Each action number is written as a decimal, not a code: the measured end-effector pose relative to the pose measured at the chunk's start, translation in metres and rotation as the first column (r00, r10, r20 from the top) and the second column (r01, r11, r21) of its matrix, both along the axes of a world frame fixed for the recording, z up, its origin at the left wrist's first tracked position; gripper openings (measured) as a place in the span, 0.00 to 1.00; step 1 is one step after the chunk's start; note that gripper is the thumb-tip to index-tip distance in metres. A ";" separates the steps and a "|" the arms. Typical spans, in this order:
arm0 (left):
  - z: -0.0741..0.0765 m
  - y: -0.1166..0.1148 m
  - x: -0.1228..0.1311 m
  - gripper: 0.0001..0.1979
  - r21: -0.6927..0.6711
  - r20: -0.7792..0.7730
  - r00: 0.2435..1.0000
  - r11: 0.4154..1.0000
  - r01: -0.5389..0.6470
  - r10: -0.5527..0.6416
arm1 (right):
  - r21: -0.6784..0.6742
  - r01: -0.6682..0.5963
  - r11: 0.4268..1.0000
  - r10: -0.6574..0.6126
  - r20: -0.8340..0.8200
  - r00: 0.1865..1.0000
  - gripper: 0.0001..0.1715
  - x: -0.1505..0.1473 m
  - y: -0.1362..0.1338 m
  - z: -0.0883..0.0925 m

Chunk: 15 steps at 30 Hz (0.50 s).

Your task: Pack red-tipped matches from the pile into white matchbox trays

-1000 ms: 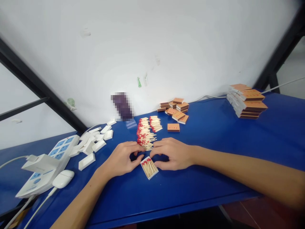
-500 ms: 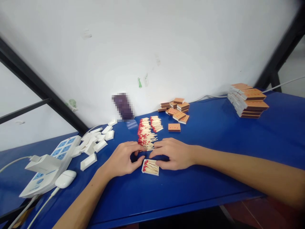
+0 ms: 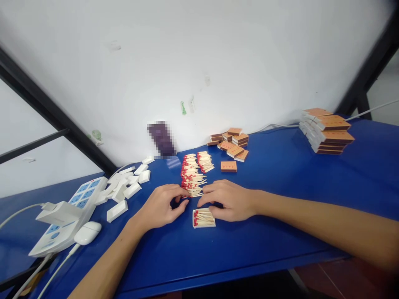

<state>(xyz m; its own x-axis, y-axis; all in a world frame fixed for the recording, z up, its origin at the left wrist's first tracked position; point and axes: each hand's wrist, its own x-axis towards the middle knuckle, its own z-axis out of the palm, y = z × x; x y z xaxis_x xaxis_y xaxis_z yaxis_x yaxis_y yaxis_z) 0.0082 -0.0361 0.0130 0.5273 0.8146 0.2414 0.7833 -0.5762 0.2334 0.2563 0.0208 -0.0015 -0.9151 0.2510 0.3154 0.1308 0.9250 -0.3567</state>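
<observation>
Head camera view, and from my remote seat I start at the fingers: the thumb and forefinger of the left hand [image 3: 160, 207] stand a narrow gap apart with nothing visible between them, the forefinger's tip at the near edge of the long pile of red-tipped wooden matches [image 3: 192, 176]; the right hand [image 3: 232, 202] is loosely curled, its forefinger parted from its thumb, and the thumb lies over the far right corner of the small white cardboard tray [image 3: 204, 226]; I cannot tell whether that thumb presses or only hovers.

What has just changed is the tray; a second ago it lay askew between the hands, and now it sits square to the table edge and farther right, its matches pointing their red heads leftward; to me that means tray and pile now run much the same way.

Beyond the pile I see a smaller bunch of matches [image 3: 205, 162], then one flat orange-and-brown cardboard matchbox [image 3: 228, 166] and a loose heap of similar matchboxes [image 3: 234, 145]; white cardboard trays [image 3: 131, 190] lie scattered to the left, all on the glossy blue tabletop [image 3: 264, 245].
</observation>
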 end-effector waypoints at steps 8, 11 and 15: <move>0.004 -0.001 0.000 0.10 -0.005 0.000 1.000 1.000 -0.002 0.002 | -0.008 0.227 0.974 -0.226 -0.071 0.971 0.17 -0.002 0.002 -0.005; 0.004 -0.001 0.000 0.10 -0.008 -0.010 1.000 1.000 -0.003 0.003 | 0.022 0.241 0.970 -0.240 -0.027 0.970 0.18 -0.004 0.003 -0.005; 0.003 -0.002 0.001 0.09 -0.028 -0.019 1.000 1.000 -0.004 0.003 | 0.034 0.240 0.970 -0.241 0.014 0.971 0.19 -0.004 0.004 -0.005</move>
